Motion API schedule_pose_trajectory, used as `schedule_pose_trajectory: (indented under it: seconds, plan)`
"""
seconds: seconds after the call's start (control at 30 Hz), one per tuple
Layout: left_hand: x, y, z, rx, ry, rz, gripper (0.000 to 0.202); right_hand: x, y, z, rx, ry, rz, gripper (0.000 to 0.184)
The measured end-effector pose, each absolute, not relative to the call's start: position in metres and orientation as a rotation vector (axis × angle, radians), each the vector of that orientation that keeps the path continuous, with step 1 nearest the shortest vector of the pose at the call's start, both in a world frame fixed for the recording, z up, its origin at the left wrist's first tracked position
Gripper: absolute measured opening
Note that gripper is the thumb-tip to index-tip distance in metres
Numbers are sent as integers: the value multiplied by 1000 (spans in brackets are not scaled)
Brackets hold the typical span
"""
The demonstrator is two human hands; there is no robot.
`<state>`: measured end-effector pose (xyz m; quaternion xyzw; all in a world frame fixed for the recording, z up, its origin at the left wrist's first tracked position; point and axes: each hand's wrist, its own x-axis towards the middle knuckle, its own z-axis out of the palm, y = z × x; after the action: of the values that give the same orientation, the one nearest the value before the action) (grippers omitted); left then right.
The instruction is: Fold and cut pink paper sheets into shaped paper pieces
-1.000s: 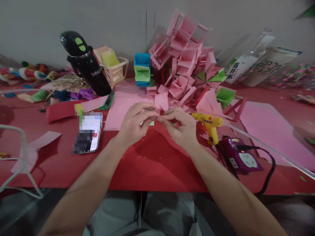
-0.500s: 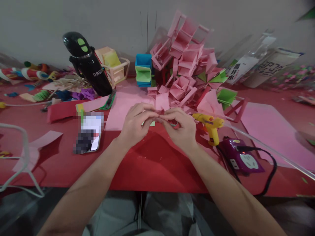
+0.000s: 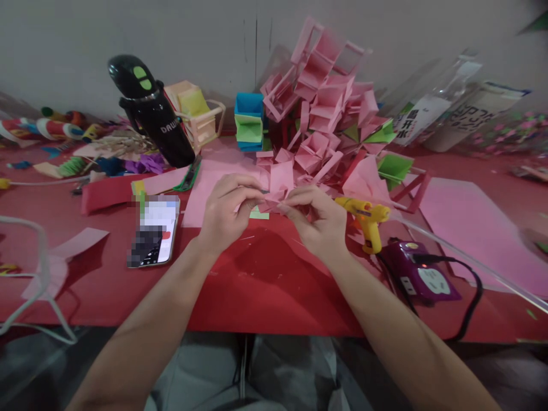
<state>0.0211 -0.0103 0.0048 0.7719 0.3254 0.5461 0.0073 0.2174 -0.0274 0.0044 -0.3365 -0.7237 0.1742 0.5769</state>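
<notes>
Between my two hands is a small folded piece of pink paper [image 3: 272, 203], pinched at both ends above the red tabletop. My left hand [image 3: 231, 211] grips its left end with thumb and fingers. At the right end, the thumb and fingertips of my right hand [image 3: 314, 220] are closed on it. Fingers cover part of its folds. A pale green slip [image 3: 259, 213] lies just below the paper. Behind stands an upright pink paper piece [image 3: 281, 176], and a large pink sheet [image 3: 201, 194] lies to the left.
A yellow glue gun [image 3: 366, 220] rests right of my right hand, near a purple power strip [image 3: 423, 274]. A phone [image 3: 165, 228] lies at left. Behind are a black flask [image 3: 158, 120], a pile of pink paper models [image 3: 325, 103] and a clear bottle [image 3: 436, 103].
My hands have moved slightly apart, the left one leftward and the right one a little to the right. More of the pink paper between them now shows.
</notes>
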Motion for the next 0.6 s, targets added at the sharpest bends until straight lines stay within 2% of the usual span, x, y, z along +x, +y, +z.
schedule_pose_trajectory:
  seconds: [0.17, 0.4, 0.6]
  plan:
    - [22, -11, 8, 2303, 1002, 1719, 4, 218, -27, 4, -774, -1692, 360, 9]
    - [22, -13, 8, 1881, 949, 1511, 6, 218, -27, 4, -755, -1664, 383, 10]
    - [24, -15, 9, 1878, 1041, 1529, 6, 219, -26, 3, -843, -1661, 390, 4]
